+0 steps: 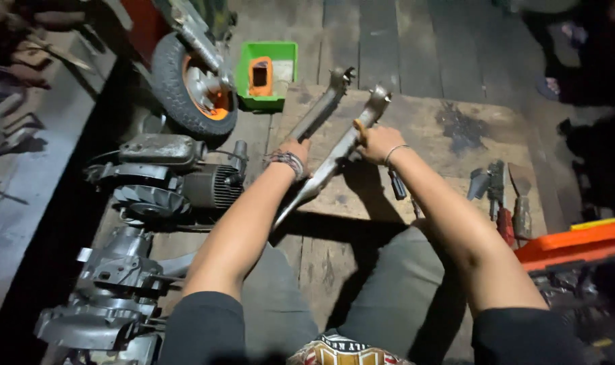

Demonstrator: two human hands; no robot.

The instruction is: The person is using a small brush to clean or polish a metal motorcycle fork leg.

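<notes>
— Where's the fork?
— The grey metal fork (334, 145) lies slanted on the wooden surface (436, 128), its two legs pointing to 1 o'clock.
— And the hands?
— The left hand (292, 154) is closed around the left leg; the right hand (380, 143) is closed around the right one, with something yellow at the fingers.
— Around it?
— Green tray (267, 74) at 11 o'clock, wheel (194, 84) at 10, engine (169, 177) at 9, tools (500, 196) at 3.
</notes>
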